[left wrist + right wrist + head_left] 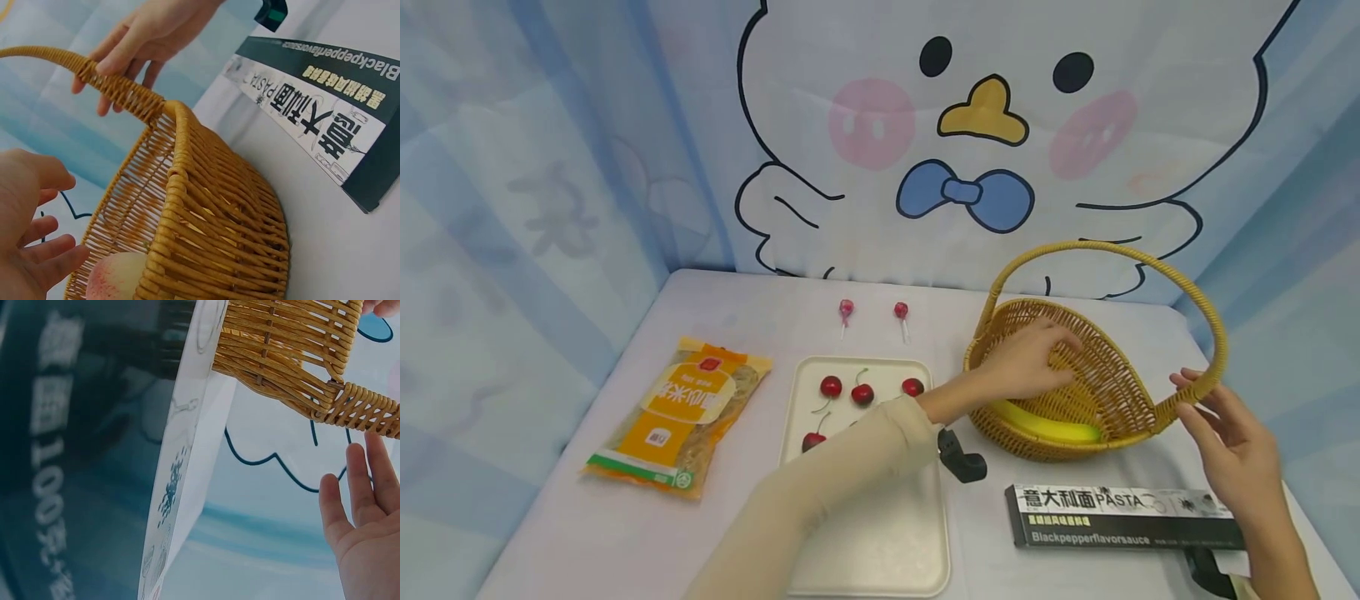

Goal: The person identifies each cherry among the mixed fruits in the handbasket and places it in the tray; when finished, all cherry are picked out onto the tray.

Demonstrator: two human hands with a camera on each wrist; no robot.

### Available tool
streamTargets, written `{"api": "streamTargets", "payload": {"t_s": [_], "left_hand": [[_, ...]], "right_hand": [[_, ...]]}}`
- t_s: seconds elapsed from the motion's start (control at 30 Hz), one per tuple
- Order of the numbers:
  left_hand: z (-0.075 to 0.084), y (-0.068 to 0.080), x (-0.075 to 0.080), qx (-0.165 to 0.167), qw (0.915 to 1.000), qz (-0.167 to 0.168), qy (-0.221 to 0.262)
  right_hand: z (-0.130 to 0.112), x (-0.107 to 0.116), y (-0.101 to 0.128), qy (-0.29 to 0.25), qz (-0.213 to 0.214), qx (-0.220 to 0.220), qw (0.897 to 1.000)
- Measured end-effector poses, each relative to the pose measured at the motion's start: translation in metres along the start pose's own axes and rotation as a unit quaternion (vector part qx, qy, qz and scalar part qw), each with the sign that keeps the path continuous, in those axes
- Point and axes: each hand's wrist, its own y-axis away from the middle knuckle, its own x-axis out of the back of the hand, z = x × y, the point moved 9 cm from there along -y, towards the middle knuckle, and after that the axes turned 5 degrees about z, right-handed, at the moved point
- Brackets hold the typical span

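A yellow wicker basket (1120, 367) with a tall arched handle (1150, 258) stands at the right of the table. Inside it lies a banana (1052, 427). A pink and cream peach (115, 276) also shows in the basket in the left wrist view; in the head view the left hand hides it. My left hand (1026, 362) hovers over the basket, fingers spread and loosely bent (28, 234), holding nothing visible. With thumb and fingers on opposite sides, my right hand (1240, 450) pinches the handle's lower right end (125, 90).
A black and white pasta box (1123, 517) lies in front of the basket, by the right wrist. Left of it, a cream tray (880, 542) holds several cherries (862, 394), partly covered by my left sleeve. Two lollipops (901, 311) lie behind the tray; an orange noodle bag (677, 417) lies left.
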Motion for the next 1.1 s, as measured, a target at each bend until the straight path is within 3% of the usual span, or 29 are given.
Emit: {"api": "streamTargets", "payload": {"t_s": [0.13, 0.27, 0.43, 0.57, 0.67, 0.87, 1.1], "left_hand": [[0.002, -0.004, -0.004, 0.007, 0.9999, -0.002, 0.014], [0.004, -0.008, -0.006, 0.014, 0.9982, 0.0, 0.059], [0.004, -0.017, -0.005, 0.021, 0.99, -0.007, 0.139], [0.003, -0.025, -0.002, 0.049, 0.9851, -0.02, 0.164], [0.001, -0.028, -0.001, 0.077, 0.9838, -0.034, 0.158], [-0.002, -0.034, -0.012, 0.115, 0.9782, -0.102, 0.139], [-0.012, -0.041, -0.023, 0.19, 0.9617, -0.191, 0.053]], "right_hand": [[0.0, 0.0, 0.002, 0.0, 0.0, -0.001, 1.0], [0.002, 0.0, 0.003, -0.001, -0.002, -0.004, 1.0], [0.002, 0.0, 0.002, -0.004, -0.002, -0.005, 1.0], [0.002, 0.001, 0.001, -0.002, -0.004, -0.004, 1.0], [0.002, 0.001, 0.001, -0.002, -0.004, -0.006, 1.0], [0.003, -0.001, 0.002, 0.003, -0.01, -0.016, 1.0], [0.003, -0.001, 0.003, 0.011, -0.018, -0.025, 0.999]]}}
